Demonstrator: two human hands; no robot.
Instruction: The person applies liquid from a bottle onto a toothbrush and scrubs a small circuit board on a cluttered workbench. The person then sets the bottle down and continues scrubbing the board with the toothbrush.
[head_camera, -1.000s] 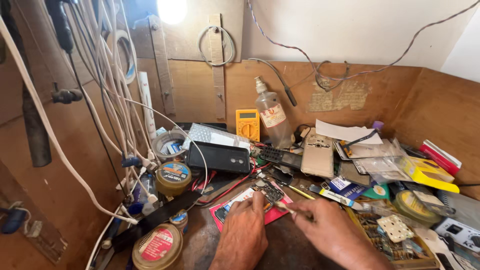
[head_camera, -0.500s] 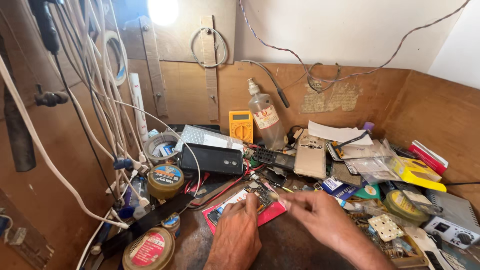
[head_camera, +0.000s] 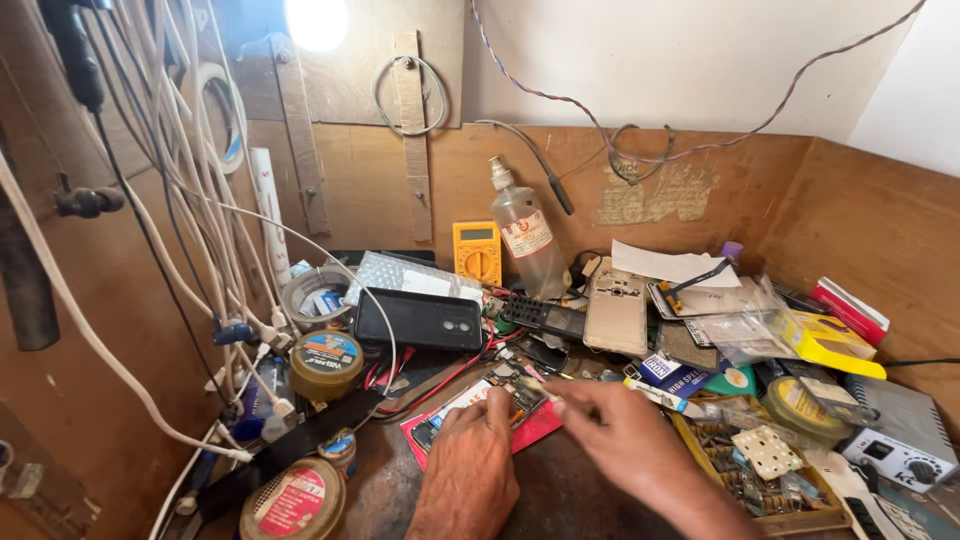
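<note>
A small circuit board (head_camera: 517, 392) is pinned flat on a red mat (head_camera: 535, 425) under the fingertips of the left hand (head_camera: 470, 465), the fingers spread and pressing rather than curled. A thin tool (head_camera: 545, 388) is pinched between the closed thumb and forefinger of the right hand (head_camera: 625, 440), its tip at the board's edge. Compared with half a second ago, both hands are seen slightly higher; the black phone (head_camera: 420, 320) beyond the fingertips is unmoved.
</note>
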